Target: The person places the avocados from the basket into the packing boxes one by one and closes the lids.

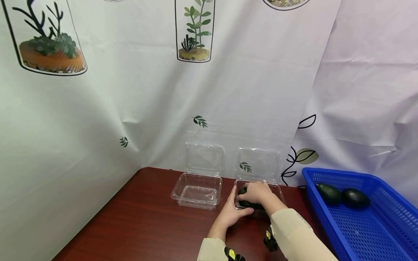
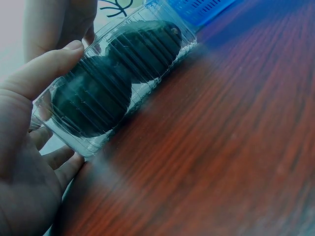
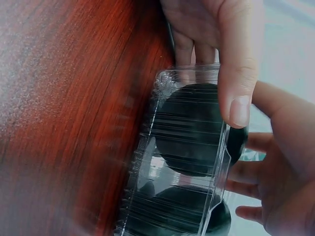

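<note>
Avocados [image 2: 91, 98] are sitting in the clear container [image 3: 155, 169] nearer the blue basket [image 1: 328, 217]; your left hand [image 1: 231, 214] is gripping its end, your right hand [image 1: 258, 193] is holding one with bent fingers, and by pressing unevenly you are possibly risking a buckled wall

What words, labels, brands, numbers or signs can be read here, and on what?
None can be read.
Right sleeve: faint marks, too small to read.
Yellow patch by the right wrist: too small to tell whether it carries writing.
Left clear container, right clear container, blue basket: no lettering seen.
</note>
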`<state>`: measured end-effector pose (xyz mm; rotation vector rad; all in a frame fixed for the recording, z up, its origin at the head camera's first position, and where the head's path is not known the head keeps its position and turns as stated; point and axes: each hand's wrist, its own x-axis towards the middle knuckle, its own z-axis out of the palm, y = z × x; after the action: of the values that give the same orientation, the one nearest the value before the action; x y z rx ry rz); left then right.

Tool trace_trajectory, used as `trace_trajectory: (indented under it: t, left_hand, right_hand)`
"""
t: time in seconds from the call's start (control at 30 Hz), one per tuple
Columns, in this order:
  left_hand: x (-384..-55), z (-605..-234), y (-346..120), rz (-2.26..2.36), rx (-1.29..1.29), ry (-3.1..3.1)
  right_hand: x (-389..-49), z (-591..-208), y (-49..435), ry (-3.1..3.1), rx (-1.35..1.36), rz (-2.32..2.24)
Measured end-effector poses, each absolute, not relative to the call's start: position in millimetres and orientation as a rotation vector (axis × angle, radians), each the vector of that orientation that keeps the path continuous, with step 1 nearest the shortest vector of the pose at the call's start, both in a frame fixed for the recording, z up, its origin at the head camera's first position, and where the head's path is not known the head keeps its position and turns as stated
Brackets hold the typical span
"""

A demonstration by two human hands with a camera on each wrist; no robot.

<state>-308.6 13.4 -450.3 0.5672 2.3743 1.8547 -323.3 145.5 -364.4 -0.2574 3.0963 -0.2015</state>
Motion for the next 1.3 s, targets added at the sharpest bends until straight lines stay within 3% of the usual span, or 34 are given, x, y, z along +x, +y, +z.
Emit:
trace_trajectory:
  t: [0.8,1.3]
  left_hand:
    - [-304,-447,14,1.878,0.659,2.399]
    - [-309,-451,13,1.836,0.573,2.402]
  right_hand:
    - [-327,-368,150,3.093,-0.245,-0.214]
    - [-327,-362,162,3.138,-0.252,-0.432]
